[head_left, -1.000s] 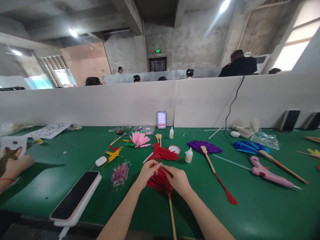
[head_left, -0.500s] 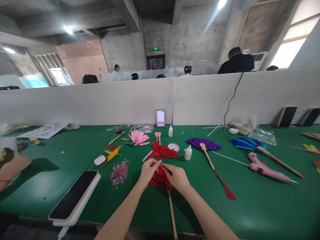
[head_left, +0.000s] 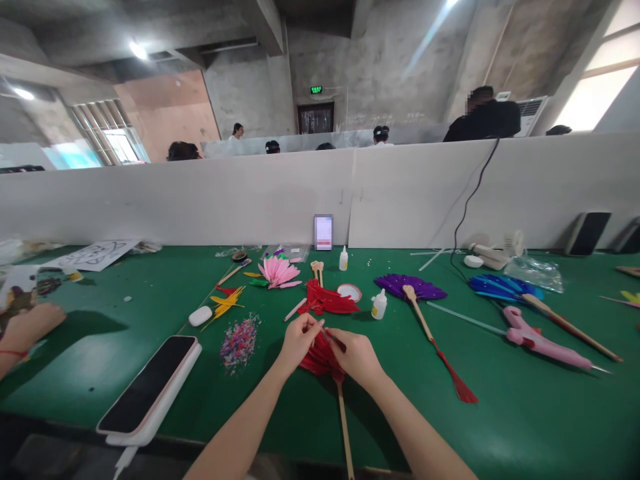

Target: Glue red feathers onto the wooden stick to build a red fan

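A red feather fan [head_left: 320, 363] lies in front of me, its pale wooden handle pointing toward the table's near edge. My left hand [head_left: 300, 341] is closed, thumb and fingertips pinching the fan's upper feathers. Close beside it, my right hand [head_left: 356, 353] pinches the same feathers from the right; fingertips of the two hands almost meet. Anything tiny between them is hidden. Just beyond lie loose red feathers [head_left: 333, 303], with a white glue bottle [head_left: 379, 306] to their right and a small round dish [head_left: 350, 291] behind. Scattered sequins [head_left: 240, 343] spread left of my left hand.
To the right are a purple fan [head_left: 411, 287], a blue fan [head_left: 505, 288] and a pink glue gun [head_left: 547, 341]. Leftward lie pink feathers [head_left: 279, 272], yellow feathers [head_left: 228, 303], a white case [head_left: 201, 316] and a phone [head_left: 147, 387]. Another person's hand [head_left: 37, 327] rests far left.
The view has shifted slightly. Both hands keep their pinch on the red feathers in nearly the same place, and the objects on the table lie as before.
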